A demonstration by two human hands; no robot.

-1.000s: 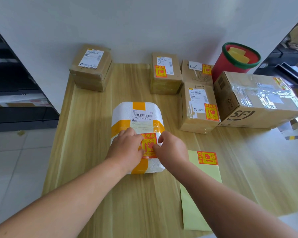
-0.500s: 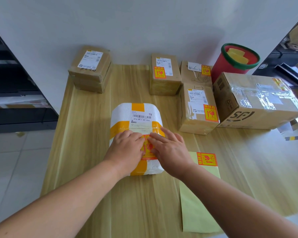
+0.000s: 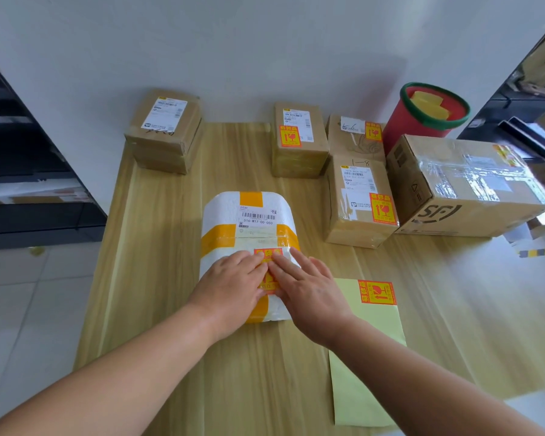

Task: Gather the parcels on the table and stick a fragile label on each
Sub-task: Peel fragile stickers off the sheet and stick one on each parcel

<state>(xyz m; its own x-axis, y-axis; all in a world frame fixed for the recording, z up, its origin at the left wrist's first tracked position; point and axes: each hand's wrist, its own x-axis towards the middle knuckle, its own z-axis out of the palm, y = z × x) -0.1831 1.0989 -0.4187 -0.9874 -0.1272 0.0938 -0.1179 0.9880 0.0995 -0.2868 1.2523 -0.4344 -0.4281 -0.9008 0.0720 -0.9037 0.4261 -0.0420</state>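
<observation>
A white foam parcel with yellow tape lies at the table's middle. A red and yellow fragile label sits on its near top face. My left hand and my right hand lie flat on that label, fingers spread, pressing it down. A pale yellow backing sheet with one fragile label lies to the right of the parcel. Three brown boxes at the back right carry fragile labels. A brown box at the back left shows only a shipping label.
A large taped carton stands at the right with a fragile label on its far corner. A red bin with a green rim stands behind it. The wooden table ends at the left over a tiled floor. Dark shelves flank both sides.
My hands went from pinching the label at its edges to lying flat on it. The fingers have slid up over the label.
</observation>
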